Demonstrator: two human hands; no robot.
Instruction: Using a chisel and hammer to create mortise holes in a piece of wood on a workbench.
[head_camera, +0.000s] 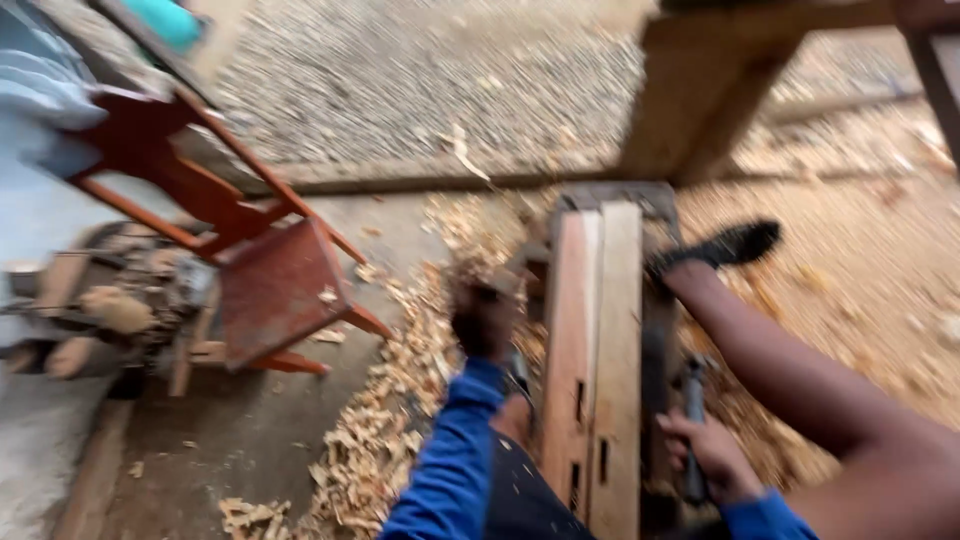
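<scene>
Two long wooden boards (595, 340) with cut slots lie side by side, running away from me. My right hand (712, 458) grips a dark, slim tool handle (693, 400) just right of the boards. My left hand (482, 322), in a blue sleeve, is raised left of the boards. It is too blurred to tell whether it holds anything. My bare leg stretches along the right side, and its foot in a black sandal (728, 245) rests by the boards' far end.
Wood shavings (385, 430) pile on the concrete floor left of the boards. A red wooden stool frame (265, 275) lies tipped at left, beside a dusty machine (120, 300). A thick wooden post (700, 90) stands beyond the boards. Gravel lies further back.
</scene>
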